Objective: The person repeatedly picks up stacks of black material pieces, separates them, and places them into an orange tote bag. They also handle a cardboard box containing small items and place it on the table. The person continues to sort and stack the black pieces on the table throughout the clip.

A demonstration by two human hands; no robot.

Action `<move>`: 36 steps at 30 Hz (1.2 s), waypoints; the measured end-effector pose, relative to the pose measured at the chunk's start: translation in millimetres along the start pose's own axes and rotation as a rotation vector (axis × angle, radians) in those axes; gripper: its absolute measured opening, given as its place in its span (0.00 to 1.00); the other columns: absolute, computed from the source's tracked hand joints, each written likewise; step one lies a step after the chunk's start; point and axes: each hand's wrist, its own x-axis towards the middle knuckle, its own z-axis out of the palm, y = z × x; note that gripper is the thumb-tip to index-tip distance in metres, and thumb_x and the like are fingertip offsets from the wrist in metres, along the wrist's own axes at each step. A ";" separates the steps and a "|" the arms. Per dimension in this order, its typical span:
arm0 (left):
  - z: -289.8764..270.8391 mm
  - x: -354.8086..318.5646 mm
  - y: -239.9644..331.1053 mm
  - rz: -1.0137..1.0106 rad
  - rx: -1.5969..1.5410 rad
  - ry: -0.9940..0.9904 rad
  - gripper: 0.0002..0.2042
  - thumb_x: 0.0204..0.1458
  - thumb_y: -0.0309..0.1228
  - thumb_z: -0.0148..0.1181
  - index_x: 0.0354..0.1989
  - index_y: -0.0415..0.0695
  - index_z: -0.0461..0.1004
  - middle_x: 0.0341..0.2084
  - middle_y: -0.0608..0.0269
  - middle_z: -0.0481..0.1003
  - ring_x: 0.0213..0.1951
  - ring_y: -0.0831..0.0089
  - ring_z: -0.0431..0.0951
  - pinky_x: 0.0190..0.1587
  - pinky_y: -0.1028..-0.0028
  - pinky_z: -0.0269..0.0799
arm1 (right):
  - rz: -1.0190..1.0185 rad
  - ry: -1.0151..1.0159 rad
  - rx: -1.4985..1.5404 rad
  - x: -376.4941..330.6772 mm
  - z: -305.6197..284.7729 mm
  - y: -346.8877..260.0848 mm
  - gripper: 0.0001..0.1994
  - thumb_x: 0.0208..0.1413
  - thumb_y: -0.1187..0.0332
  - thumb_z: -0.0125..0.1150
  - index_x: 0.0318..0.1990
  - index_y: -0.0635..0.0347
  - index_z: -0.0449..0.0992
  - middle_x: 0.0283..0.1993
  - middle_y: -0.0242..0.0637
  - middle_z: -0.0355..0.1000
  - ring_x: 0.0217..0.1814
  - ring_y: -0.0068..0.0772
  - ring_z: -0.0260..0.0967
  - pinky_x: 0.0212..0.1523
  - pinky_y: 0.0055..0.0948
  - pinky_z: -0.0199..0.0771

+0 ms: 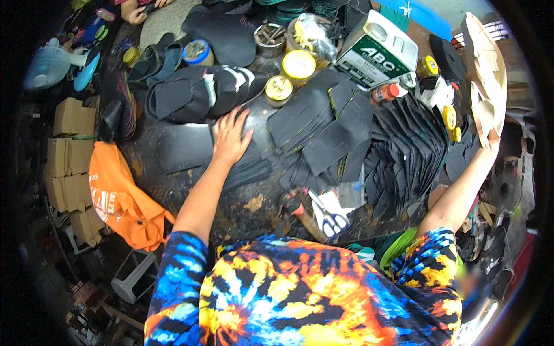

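My left hand (231, 137) lies flat on the dark worktable (242, 205), fingers spread. Its fingertips reach the edge of a row of black shoe uppers (222, 86), and under its side is a smooth black sheet (184, 149). Out at the far right, my right hand (490, 143) is raised with a long, creased beige sheet (485, 75) in its grip; the sheet hides most of the fingers. Between my arms lie stacks of cut black pieces (334, 127) and a fanned pile of black pieces (404, 150).
Scissors (332, 218) and a hammer (303, 212) lie near the front edge. Yellow-lidded jars (299, 64), a bowl of short pieces (269, 37) and a green-and-white can (378, 51) stand farther back. An orange cloth (124, 199) hangs at left. Another person's hand (135, 12) shows at the top.
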 end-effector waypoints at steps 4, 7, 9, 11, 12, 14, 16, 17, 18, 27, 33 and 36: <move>14.6 -1.5 -11.4 -0.015 -0.045 0.000 0.30 0.56 0.44 0.59 0.68 0.56 0.64 0.68 0.56 0.61 0.66 0.50 0.61 0.68 0.51 0.52 | 0.030 -0.078 0.029 -90.9 4.9 -6.9 0.19 0.66 0.73 0.50 0.61 0.72 0.69 0.58 0.54 0.72 0.53 0.47 0.77 0.52 0.43 0.82; 9.8 6.6 -12.6 -0.071 -0.154 -0.082 0.29 0.54 0.41 0.62 0.66 0.55 0.67 0.68 0.56 0.61 0.66 0.50 0.60 0.69 0.51 0.51 | 0.083 -0.157 0.059 -165.4 10.3 8.5 0.19 0.66 0.72 0.51 0.62 0.72 0.69 0.59 0.54 0.72 0.54 0.47 0.77 0.53 0.43 0.81; -7.8 12.2 -10.8 -0.037 -0.252 -0.187 0.21 0.59 0.38 0.58 0.61 0.50 0.72 0.65 0.51 0.65 0.64 0.47 0.66 0.65 0.55 0.62 | 0.131 -0.216 0.060 -216.2 24.8 21.5 0.19 0.66 0.72 0.51 0.62 0.72 0.69 0.59 0.54 0.72 0.54 0.47 0.77 0.54 0.42 0.81; -37.3 7.6 -7.6 0.088 -0.480 -0.354 0.20 0.60 0.39 0.58 0.59 0.46 0.74 0.60 0.49 0.71 0.61 0.48 0.70 0.64 0.56 0.65 | 0.139 -0.176 -0.028 -270.1 48.2 44.4 0.19 0.67 0.72 0.51 0.62 0.72 0.69 0.60 0.54 0.72 0.54 0.46 0.77 0.54 0.42 0.81; -55.5 -3.6 -6.3 0.144 -0.524 -0.388 0.20 0.60 0.38 0.58 0.58 0.45 0.74 0.57 0.49 0.74 0.59 0.50 0.72 0.62 0.58 0.67 | 0.067 -0.253 -0.080 -296.1 66.4 62.6 0.20 0.67 0.69 0.53 0.62 0.72 0.69 0.61 0.52 0.72 0.56 0.45 0.76 0.56 0.41 0.80; -96.0 -38.7 -8.9 0.166 -0.744 -0.454 0.18 0.64 0.37 0.56 0.58 0.42 0.74 0.51 0.52 0.79 0.54 0.60 0.79 0.57 0.64 0.73 | 0.159 -0.255 -0.104 -348.9 113.2 96.7 0.21 0.66 0.67 0.57 0.61 0.74 0.71 0.64 0.50 0.71 0.61 0.42 0.73 0.60 0.39 0.76; -139.8 -83.8 -31.3 0.059 -1.015 -0.425 0.18 0.66 0.36 0.54 0.60 0.41 0.73 0.50 0.54 0.80 0.51 0.68 0.81 0.54 0.68 0.75 | 0.298 -0.162 -0.080 -395.5 171.9 133.0 0.22 0.63 0.68 0.61 0.60 0.73 0.72 0.61 0.49 0.73 0.58 0.40 0.74 0.59 0.38 0.76; -160.2 -107.8 -47.0 -0.094 -1.073 -0.388 0.18 0.67 0.37 0.51 0.61 0.41 0.72 0.50 0.55 0.79 0.49 0.70 0.81 0.54 0.69 0.75 | 0.312 -0.159 -0.070 -417.6 201.7 153.5 0.21 0.62 0.69 0.62 0.59 0.73 0.72 0.58 0.48 0.75 0.54 0.40 0.77 0.56 0.38 0.78; -177.8 -134.8 -60.8 -0.305 -1.158 -0.253 0.18 0.67 0.36 0.51 0.61 0.41 0.72 0.48 0.54 0.80 0.48 0.67 0.82 0.51 0.68 0.77 | 0.354 -0.228 -0.019 -439.3 230.4 174.8 0.20 0.60 0.70 0.64 0.57 0.73 0.73 0.56 0.47 0.76 0.50 0.40 0.79 0.53 0.37 0.80; -221.2 -237.2 -127.8 -0.379 -1.715 0.176 0.39 0.67 0.59 0.38 0.76 0.41 0.44 0.71 0.51 0.58 0.70 0.62 0.61 0.69 0.64 0.57 | 0.412 -0.638 -0.274 -525.8 417.4 375.7 0.21 0.61 0.76 0.60 0.62 0.67 0.72 0.55 0.37 0.77 0.52 0.28 0.75 0.57 0.27 0.73; -175.7 -250.7 -149.0 -0.646 -1.219 0.231 0.38 0.63 0.27 0.57 0.75 0.33 0.41 0.72 0.45 0.54 0.71 0.62 0.58 0.70 0.69 0.54 | 0.343 -0.766 -0.673 -590.9 427.7 463.2 0.24 0.66 0.74 0.53 0.69 0.62 0.64 0.62 0.41 0.73 0.62 0.30 0.68 0.63 0.30 0.67; -164.3 -257.3 -142.1 -0.470 -1.127 0.339 0.35 0.62 0.23 0.55 0.74 0.33 0.43 0.71 0.44 0.56 0.69 0.61 0.61 0.69 0.68 0.57 | 0.137 -0.891 -0.826 -582.8 407.4 453.9 0.28 0.63 0.67 0.60 0.70 0.62 0.63 0.57 0.49 0.76 0.59 0.36 0.73 0.60 0.32 0.71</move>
